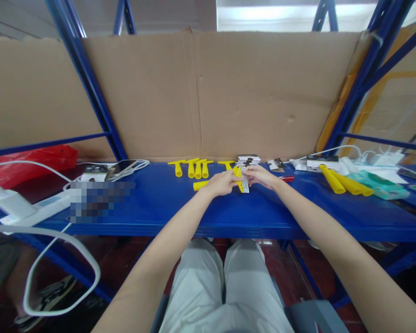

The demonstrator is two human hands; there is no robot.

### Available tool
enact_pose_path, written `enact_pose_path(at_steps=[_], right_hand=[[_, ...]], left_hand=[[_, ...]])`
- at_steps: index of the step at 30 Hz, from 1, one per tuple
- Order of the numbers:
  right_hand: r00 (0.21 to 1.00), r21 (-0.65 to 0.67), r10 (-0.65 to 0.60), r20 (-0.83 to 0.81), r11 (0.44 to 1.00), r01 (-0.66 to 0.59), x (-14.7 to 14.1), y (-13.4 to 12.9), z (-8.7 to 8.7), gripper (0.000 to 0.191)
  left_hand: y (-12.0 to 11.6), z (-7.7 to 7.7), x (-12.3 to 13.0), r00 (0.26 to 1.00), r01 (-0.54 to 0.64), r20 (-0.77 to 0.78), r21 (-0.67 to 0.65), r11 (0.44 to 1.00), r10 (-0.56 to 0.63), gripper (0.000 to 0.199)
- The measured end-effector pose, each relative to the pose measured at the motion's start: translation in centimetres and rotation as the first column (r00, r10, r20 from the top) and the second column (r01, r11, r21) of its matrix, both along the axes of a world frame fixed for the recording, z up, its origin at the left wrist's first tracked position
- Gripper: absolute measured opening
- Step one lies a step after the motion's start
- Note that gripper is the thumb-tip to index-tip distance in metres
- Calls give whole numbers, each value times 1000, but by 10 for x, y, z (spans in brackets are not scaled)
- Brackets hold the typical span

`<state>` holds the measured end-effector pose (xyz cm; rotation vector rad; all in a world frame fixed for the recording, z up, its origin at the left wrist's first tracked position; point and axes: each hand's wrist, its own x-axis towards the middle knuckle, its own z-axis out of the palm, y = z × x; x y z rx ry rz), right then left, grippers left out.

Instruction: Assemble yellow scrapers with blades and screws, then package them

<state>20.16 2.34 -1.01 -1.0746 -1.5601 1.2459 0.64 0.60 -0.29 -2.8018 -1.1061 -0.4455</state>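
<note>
My left hand [224, 183] is closed round a yellow T-shaped plastic handle [200, 185], whose tube end sticks out to the left. At its crosspiece, my right hand [260, 176] pinches a flat silver metal strip [245, 184] that stands on end against the yellow plastic. Whether the strip is fixed to the handle I cannot tell. Several more yellow T-shaped handles [191, 169] lie in a row behind my left hand. Just beyond my hands is a stack of small black-and-white packets [247, 160]. A red tool [286, 178] lies beside my right wrist, partly hidden.
On the right are yellow tubes [350, 184], a green plastic packet [381, 184] and white cables. A power strip [43, 209], a cable coil [133, 169] and a red bag [34, 157] occupy the left. Cardboard [249, 92] walls off the blue bench [166, 203] behind.
</note>
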Motion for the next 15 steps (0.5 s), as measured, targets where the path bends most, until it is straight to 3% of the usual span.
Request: enact_pose_path(at_steps=[15], right_hand=[[998, 119, -63, 9, 991, 62, -2, 5, -4, 27]], left_hand=[[2, -3, 2, 998, 52, 34, 55, 997, -53, 38]])
